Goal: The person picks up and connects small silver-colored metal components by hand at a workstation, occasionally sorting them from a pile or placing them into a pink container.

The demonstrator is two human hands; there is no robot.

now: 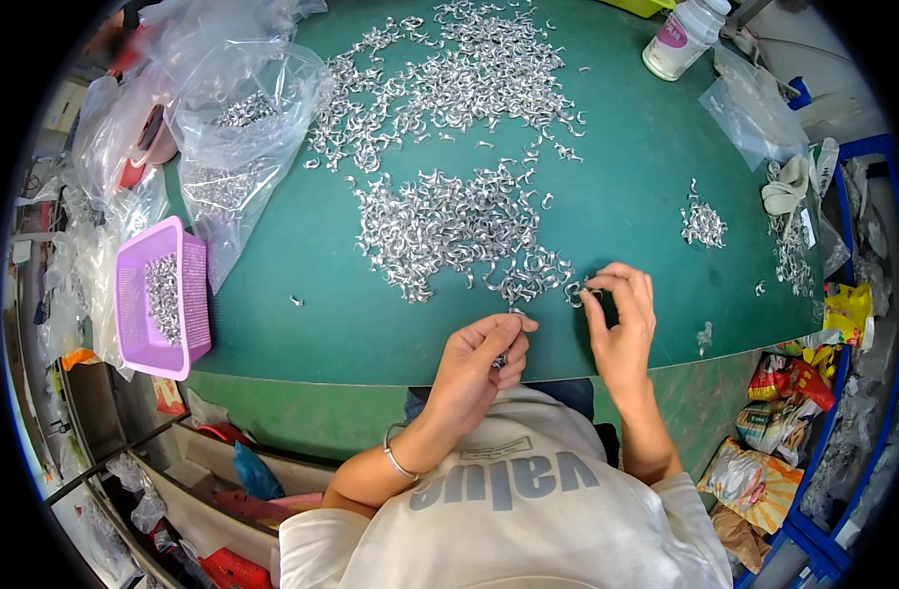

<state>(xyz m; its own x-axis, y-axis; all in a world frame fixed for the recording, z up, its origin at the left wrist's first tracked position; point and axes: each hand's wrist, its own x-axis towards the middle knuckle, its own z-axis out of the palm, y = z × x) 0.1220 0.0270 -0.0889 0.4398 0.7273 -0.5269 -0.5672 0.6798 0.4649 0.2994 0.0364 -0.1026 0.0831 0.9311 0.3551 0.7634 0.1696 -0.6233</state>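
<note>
Small curved silver metal pieces (444, 226) lie in a loose heap on the green table in front of me. My left hand (479, 363) is curled closed near the table's front edge, with some of the metal pieces (499, 360) showing between its fingers. To its right, my right hand (623, 319) has thumb and forefinger pinched around one curved metal piece (574, 292) at the heap's near right corner. The fingertips partly cover that piece.
Beyond lies a larger spread of metal pieces (489, 69). On the left stand a purple basket (125, 285) and a clear plastic bag (272, 167), both with pieces inside. A smaller pile (704, 225) lies right, a white bottle (683, 41) far right. Blue shelving (830, 412) borders the right.
</note>
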